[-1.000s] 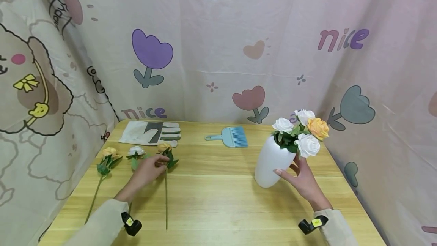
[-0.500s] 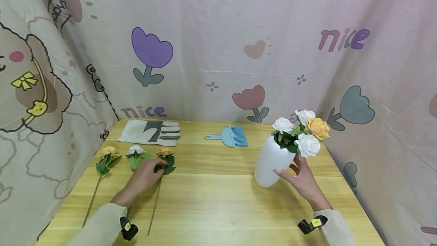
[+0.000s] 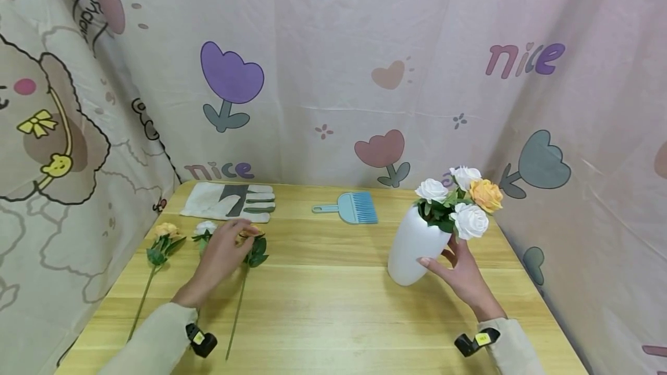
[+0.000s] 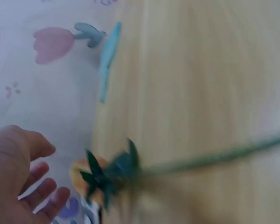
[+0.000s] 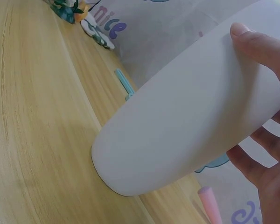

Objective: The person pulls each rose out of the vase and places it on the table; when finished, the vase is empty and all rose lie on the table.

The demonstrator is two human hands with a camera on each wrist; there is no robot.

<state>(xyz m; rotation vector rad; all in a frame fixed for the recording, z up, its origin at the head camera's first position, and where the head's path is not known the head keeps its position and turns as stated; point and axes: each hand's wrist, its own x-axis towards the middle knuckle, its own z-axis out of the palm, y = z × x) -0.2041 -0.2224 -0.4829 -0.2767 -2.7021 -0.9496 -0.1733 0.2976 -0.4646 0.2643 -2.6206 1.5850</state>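
Note:
My left hand (image 3: pixel 223 254) hovers over the head of the rightmost loose yellow rose (image 3: pixel 257 253), its fingers loosely bent. In the left wrist view, the fingers (image 4: pixel 45 189) are apart from the rose's leaves and hold nothing. Its green stem (image 3: pixel 237 317) slants toward the front edge. The white rose (image 3: pixel 205 227) beside it is partly covered by the hand, while another yellow rose (image 3: pixel 167 230) lies farther left. At the right, my right hand (image 3: pixel 466 279) grips a white vase (image 3: pixel 417 247), thumb on one side and fingers on the other. The vase leans right, bearing white roses (image 3: pixel 471 221) and a yellow one.
A white and grey work glove (image 3: pixel 208 200) lies at the back left of the wooden table (image 3: pixel 333 317). Near the back middle is a light blue brush (image 3: pixel 356 208). A printed curtain (image 3: pixel 312 74) hangs behind and along both sides.
The rightmost yellow rose's stem end has swung left and its head has been let go. My left hand has risen slightly off it. The right hand keeps holding the tilted vase.

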